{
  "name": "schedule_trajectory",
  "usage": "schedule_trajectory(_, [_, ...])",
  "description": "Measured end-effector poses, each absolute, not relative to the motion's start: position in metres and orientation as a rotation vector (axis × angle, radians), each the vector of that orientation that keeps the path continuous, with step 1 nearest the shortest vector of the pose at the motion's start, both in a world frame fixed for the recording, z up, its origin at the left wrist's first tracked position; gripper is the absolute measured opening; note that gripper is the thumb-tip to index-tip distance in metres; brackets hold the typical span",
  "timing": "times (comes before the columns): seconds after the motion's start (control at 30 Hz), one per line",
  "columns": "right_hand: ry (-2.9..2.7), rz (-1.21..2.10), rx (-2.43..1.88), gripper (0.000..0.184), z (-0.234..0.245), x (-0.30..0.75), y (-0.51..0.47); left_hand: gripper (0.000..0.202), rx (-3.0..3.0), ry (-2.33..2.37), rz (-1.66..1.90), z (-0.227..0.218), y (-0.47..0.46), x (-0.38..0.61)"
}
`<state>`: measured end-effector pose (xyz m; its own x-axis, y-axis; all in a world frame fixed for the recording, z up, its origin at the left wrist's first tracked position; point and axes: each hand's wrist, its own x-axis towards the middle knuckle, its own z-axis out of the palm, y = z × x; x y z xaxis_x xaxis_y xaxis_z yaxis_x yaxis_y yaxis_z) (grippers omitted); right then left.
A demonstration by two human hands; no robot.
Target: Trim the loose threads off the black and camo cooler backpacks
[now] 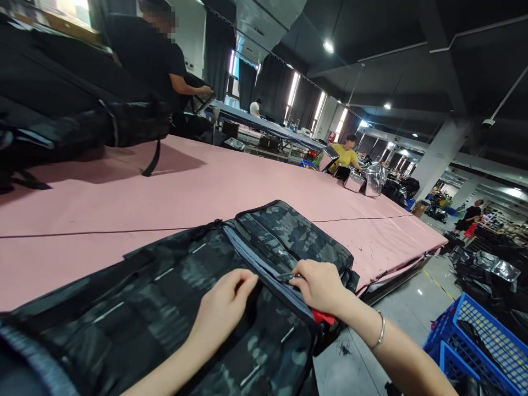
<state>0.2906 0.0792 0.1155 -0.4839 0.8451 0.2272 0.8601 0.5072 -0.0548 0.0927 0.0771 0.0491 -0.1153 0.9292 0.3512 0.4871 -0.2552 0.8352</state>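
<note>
A dark camouflage backpack point(165, 297) lies across the pink table in front of me, its zipped flap point(305, 231) folded outward at the far side. My left hand point(229, 300) rests over the bag near its grey-edged opening, thumb and fingers pinched together; what is between them is too small to make out. Small metal thread snips point(285, 277) point left from my right hand point(319, 283), whose fingers are closed around them just above the grey edging point(256, 258). Below that hand a bit of red fabric point(324, 317) sticks out.
More black bags point(82, 93) are piled on the pink table point(231, 176) at left, beside a standing person in black point(144, 55). A person in yellow point(346, 157) handles silver-lined bags point(373, 179) at the far end. Blue crates point(474, 341) stand on the floor at right.
</note>
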Motion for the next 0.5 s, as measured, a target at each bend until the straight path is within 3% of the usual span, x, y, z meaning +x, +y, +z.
schedule_trajectory(0.2, [-2.184, 0.464, -1.558, 0.033, 0.106, 0.261, 0.107, 0.044, 1.496, 1.611, 1.367, 0.052, 0.076, 0.083])
schedule_trajectory(0.33, [-2.106, 0.551, -1.615, 0.015, 0.090, 0.245, 0.131, 0.043, 1.491, 1.593, 1.349, 0.049, 0.074, 0.084])
schedule_trajectory(0.5, [-2.097, 0.679, -1.579, 0.025, 0.077, 0.253, 0.147, 0.043, 1.477, 1.580, 1.331, 0.040, 0.077, 0.079])
